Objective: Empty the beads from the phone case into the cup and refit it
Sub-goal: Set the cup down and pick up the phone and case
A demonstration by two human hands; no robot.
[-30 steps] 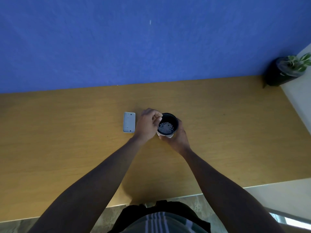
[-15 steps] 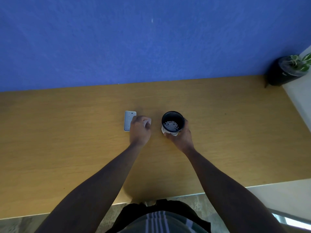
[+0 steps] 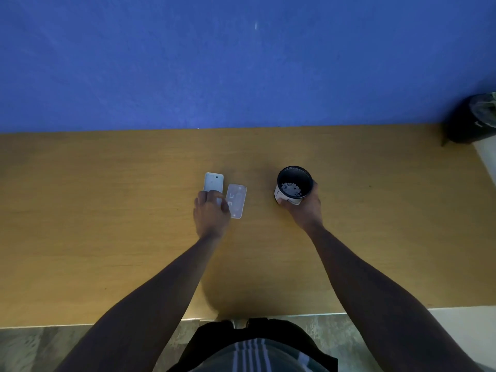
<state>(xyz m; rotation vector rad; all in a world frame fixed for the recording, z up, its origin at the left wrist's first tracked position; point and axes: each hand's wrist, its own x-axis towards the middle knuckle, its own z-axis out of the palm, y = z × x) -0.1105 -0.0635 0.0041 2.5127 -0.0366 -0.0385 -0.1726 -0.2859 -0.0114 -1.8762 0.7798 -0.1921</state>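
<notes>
Wall filled the far half of the view, flat blue, with one small pale mark high up. Wooden table ran full width below it, yellow-brown, butted against the wall at its far edge. Past the near edge, grey mottled floor showed at left, a paler strip at right. White ledge met the table at the far right, and a dark pot sat in that corner, contents too blurred to tell. Person's dark striped clothing showed at the bottom centre, both bare forearms reaching out over the table.

Right hand wrapped round the near side of the cup, holding it a little tilted, right of centre; whether its base touched the table could not be told. Cup had a dark inside and a white outer wall. Beads, small and pale, lay in a cluster at the bottom of it.

Left hand lay palm down, left of centre, fingers curled loosely over the near end of the phone, resting on it rather than gripping. Phone lay flat, white back up. Phone case, clear, lay flat on the table just right of the phone, slightly angled, its left edge at the hand's fingertips; contact could not be told. Case and cup stood well apart.
</notes>
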